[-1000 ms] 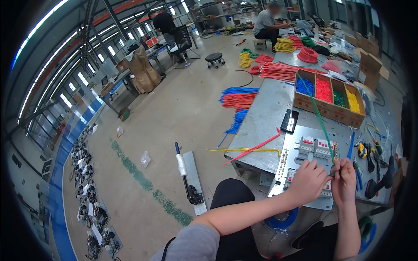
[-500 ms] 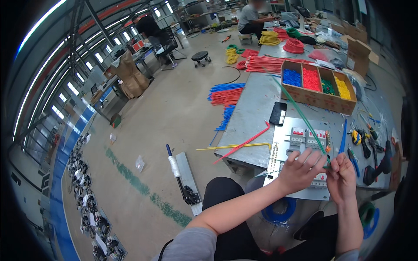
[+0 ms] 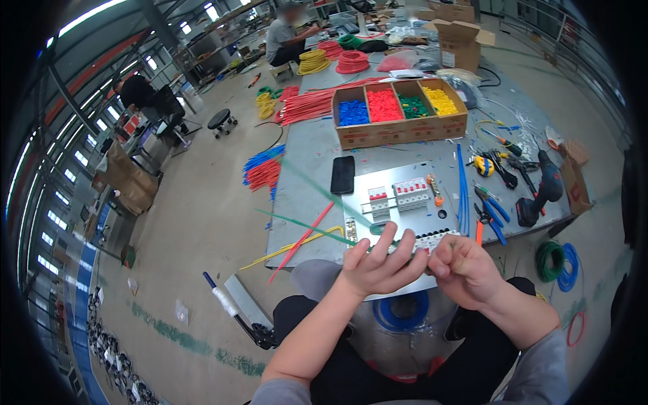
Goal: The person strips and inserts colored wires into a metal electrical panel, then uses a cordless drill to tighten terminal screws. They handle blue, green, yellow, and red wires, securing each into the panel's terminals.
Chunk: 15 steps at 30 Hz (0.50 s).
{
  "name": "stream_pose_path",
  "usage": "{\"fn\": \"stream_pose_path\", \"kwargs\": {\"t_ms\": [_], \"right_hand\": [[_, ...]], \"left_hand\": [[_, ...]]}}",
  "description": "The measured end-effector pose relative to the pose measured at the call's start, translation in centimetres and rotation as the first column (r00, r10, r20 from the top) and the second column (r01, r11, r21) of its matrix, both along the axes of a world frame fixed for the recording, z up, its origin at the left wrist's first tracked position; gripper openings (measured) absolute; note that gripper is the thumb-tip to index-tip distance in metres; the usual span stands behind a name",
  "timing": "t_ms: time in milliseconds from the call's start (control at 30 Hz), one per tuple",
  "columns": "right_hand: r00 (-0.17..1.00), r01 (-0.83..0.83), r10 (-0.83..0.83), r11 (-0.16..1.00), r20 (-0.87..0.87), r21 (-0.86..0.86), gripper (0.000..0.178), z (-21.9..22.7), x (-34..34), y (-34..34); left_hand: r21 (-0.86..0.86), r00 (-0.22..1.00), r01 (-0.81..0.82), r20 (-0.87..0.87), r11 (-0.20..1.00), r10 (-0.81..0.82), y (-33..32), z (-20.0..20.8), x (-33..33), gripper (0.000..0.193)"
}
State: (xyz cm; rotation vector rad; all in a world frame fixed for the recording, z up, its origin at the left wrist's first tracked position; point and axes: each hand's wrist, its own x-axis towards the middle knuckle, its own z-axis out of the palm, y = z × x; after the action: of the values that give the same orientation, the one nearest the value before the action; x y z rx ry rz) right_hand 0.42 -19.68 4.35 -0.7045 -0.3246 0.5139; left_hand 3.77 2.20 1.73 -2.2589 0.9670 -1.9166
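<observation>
My left hand (image 3: 385, 265) and my right hand (image 3: 464, 270) meet at the near edge of a metal mounting plate (image 3: 361, 181). Green wire (image 3: 304, 224) runs under my left hand; a second green length, blurred, rises up-left from behind its fingers. The left hand's upper fingers are spread, while its index finger bends toward the right hand, its thumb hidden. My right thumb and fingertips are pinched together at the wire, whose end is mostly covered. On the plate are circuit breakers (image 3: 410, 194), a smaller breaker (image 3: 378, 201) and a brass terminal strip (image 3: 351, 229).
Beyond the plate lie a black phone (image 3: 343, 175) and a divided cardboard box (image 3: 405, 135) of coloured caps. Blue wires (image 3: 463, 192), pliers (image 3: 493, 206) and a cordless drill (image 3: 542, 192) are rightward. Red wire (image 3: 302, 243) overhangs the table's left edge. Two people sit farther off.
The view has swung right, so the bench appears farther left. My left fingers have spread, and the long green wire has swung and blurred. Both hands stay close together.
</observation>
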Motion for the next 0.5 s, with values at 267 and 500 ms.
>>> {"fn": "stream_pose_path", "kwargs": {"t_ms": [267,500], "right_hand": [[0.997,-0.056,0.051,0.995,-0.066,-0.081,0.018,-1.6,0.3,-1.9],[0.986,-0.071,0.074,0.997,-0.149,0.03,0.019,-4.2,0.3,-2.3]], "left_hand": [[-0.059,0.723,0.435,-0.572,0.899,-0.388,-0.1,1.6,0.0,0.024],[-0.002,0.773,0.39,-0.543,0.921,-0.329,-0.6,1.1,0.0,0.017]]}}
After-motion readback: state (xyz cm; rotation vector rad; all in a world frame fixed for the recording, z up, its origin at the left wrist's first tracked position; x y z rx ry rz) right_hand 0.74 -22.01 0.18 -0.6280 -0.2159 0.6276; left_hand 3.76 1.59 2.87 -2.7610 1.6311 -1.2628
